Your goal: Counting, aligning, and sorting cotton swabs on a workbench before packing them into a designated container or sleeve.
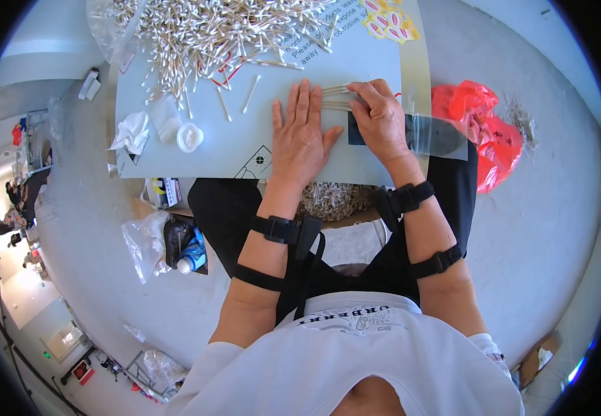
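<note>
Several cotton swabs [334,105] lie side by side across the board between my two hands. My left hand [302,135] rests flat on the board, palm down with fingers stretched out, at the left ends of these swabs. My right hand [381,119] is curled, thumb and fingertips closed at their right ends; the exact contact is partly hidden by the fingers. A large heap of cotton swabs [210,35] covers the far left of the board [224,149]. A few loose swabs [250,94] lie apart, left of my left hand.
A small white round tub [189,138] and crumpled white tissue [131,133] are on the left. Clear plastic film [436,135] lies by my right wrist. Stickers [390,24] lie far right. A red plastic bag [477,125] sits beyond the right edge. Below is a box of swabs [335,201].
</note>
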Available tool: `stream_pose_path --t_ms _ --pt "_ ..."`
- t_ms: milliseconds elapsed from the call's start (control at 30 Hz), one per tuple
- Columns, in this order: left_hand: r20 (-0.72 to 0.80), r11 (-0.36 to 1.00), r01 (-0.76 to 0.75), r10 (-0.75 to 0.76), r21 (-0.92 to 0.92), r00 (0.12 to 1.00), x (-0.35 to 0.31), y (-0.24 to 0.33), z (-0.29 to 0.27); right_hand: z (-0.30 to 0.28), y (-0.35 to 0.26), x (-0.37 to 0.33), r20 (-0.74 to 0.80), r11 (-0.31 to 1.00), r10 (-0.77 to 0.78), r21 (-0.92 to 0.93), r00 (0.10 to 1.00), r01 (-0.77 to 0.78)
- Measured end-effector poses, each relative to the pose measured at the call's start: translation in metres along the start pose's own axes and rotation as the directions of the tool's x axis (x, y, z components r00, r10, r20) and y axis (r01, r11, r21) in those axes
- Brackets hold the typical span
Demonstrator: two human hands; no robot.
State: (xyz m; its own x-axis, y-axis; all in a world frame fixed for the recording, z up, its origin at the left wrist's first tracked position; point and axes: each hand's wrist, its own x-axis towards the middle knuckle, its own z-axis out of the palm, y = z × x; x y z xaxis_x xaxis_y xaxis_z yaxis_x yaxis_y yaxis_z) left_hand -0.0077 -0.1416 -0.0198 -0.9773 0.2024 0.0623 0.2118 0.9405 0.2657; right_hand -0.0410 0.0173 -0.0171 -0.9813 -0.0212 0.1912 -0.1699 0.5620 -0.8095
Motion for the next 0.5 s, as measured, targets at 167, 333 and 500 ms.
stream_pose_path --t_ms 167,333,500 --pt "-0.004 1.000 0.004 -0.004 -0.019 1.000 0.000 0.000 -0.001 0.002 -0.001 0.004 0.030 0.994 0.010 -0.112 1.000 -0.007" --pt "-0.049 0.999 -0.017 0.015 -0.034 0.999 -0.003 0.000 0.000 0.002 0.003 0.010 0.089 0.990 0.000 -0.138 0.996 0.012" --pt "-0.051 0.999 -0.005 0.003 -0.051 0.999 -0.006 0.003 0.000 0.005 0.003 0.022 0.036 0.997 -0.055 -0.052 0.998 0.057"
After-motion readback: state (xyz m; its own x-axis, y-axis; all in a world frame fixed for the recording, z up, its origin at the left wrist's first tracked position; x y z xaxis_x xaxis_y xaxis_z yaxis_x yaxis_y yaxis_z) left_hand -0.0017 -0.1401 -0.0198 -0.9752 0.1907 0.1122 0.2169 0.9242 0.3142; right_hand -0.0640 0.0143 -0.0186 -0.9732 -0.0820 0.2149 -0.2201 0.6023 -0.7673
